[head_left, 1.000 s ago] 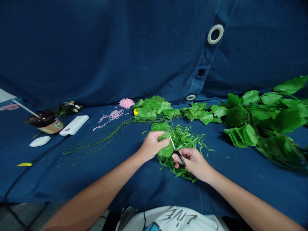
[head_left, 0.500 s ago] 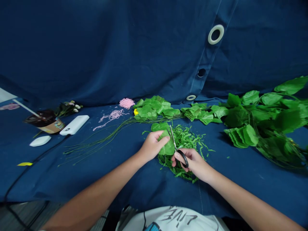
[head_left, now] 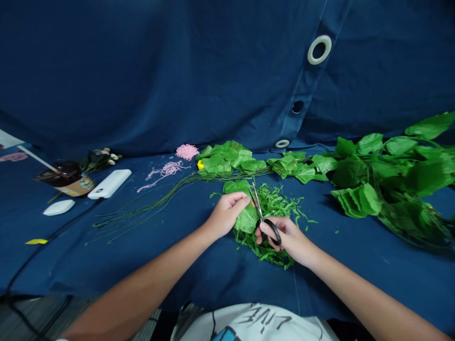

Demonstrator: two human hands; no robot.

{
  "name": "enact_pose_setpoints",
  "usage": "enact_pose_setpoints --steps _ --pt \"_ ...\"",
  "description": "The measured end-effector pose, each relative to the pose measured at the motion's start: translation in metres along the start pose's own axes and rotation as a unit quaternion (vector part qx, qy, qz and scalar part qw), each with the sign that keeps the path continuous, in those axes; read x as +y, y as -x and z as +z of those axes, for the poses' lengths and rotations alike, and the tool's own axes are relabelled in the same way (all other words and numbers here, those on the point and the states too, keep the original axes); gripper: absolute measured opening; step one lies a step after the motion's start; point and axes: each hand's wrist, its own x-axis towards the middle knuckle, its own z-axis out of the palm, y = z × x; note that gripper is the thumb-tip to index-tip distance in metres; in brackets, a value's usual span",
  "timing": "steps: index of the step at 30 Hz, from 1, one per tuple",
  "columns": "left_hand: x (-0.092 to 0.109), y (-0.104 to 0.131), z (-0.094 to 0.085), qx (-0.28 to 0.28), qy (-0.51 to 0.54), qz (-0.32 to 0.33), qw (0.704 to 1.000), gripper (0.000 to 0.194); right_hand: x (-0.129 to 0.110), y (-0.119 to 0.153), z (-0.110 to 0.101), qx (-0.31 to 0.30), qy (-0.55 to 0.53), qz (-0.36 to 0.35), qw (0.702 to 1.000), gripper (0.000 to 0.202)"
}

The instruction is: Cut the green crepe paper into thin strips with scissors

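Note:
Between thumb and fingers, my left hand pinches a green artificial leaf, which hangs to the right of and below the fingertips. My right hand is closed around the black handles of a pair of scissors. The scissor blades point up and away, slightly parted, beside the leaf's upper right edge. Under both hands lies a pile of green leaf clippings. Another green leaf shows just beyond my left fingertips.
Stacked green leaves and thin green stems lie behind my hands. Leafy vines spread at right. Pink shreds, a white power bank with a black cable, and a dark cup stand at left.
The scissors have shifted slightly right, away from the leaf, and their blades are a little wider apart. The leaf has turned a little in my left hand.

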Motion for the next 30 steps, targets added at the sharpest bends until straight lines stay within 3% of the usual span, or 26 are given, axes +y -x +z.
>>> enact_pose_setpoints --steps 9,22,30 --pt "0.0016 0.0043 0.0014 0.000 -0.083 0.025 0.996 0.034 0.0028 0.0010 0.0035 -0.005 0.036 0.000 0.999 0.047" --pt "-0.0001 0.0053 0.0031 -0.017 -0.122 0.042 0.991 0.036 0.0082 0.0011 0.0045 0.019 0.068 -0.023 0.997 0.041" --pt "0.0008 0.0033 0.0019 -0.010 -0.122 0.054 0.991 0.037 0.0042 -0.0004 0.0071 0.049 0.024 -0.026 0.998 0.039"
